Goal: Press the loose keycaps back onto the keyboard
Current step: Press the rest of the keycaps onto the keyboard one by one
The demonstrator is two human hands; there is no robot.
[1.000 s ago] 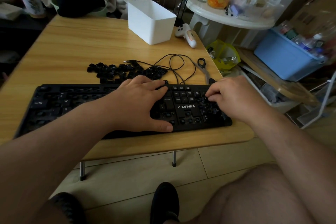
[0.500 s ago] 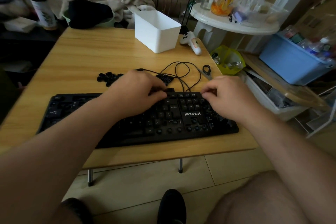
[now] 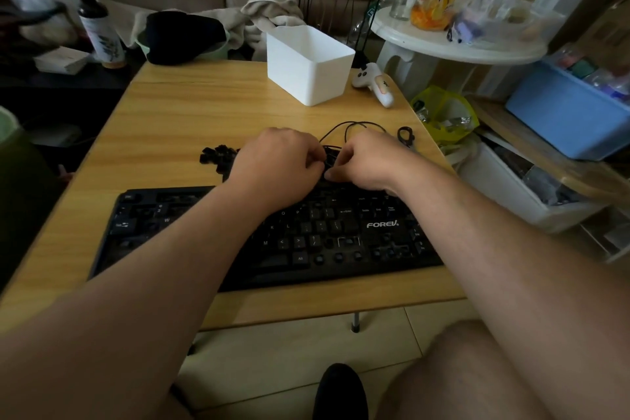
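A black keyboard (image 3: 341,239) marked FOREV lies along the front of the wooden table (image 3: 191,112), with several bare key sockets. Loose black keycaps (image 3: 218,157) are heaped just behind it. Both my hands are over the right end of that heap, knuckles up and fingers curled. My left hand (image 3: 276,164) has its fingertips down among the keycaps; what they hold is hidden. My right hand (image 3: 368,160) pinches a dark keycap between thumb and forefinger beside the left fingertips. Both forearms cross over the keyboard.
A black cable (image 3: 351,128) loops behind my hands, with scissors (image 3: 405,136) to its right. A white bin (image 3: 308,75) and a white controller (image 3: 375,85) stand at the back. Right of the table are a blue crate (image 3: 566,116) and a round white side table (image 3: 453,48).
Both hands left the keys and moved back to the keycap heap, meeting at its right end. The camera tilted up.
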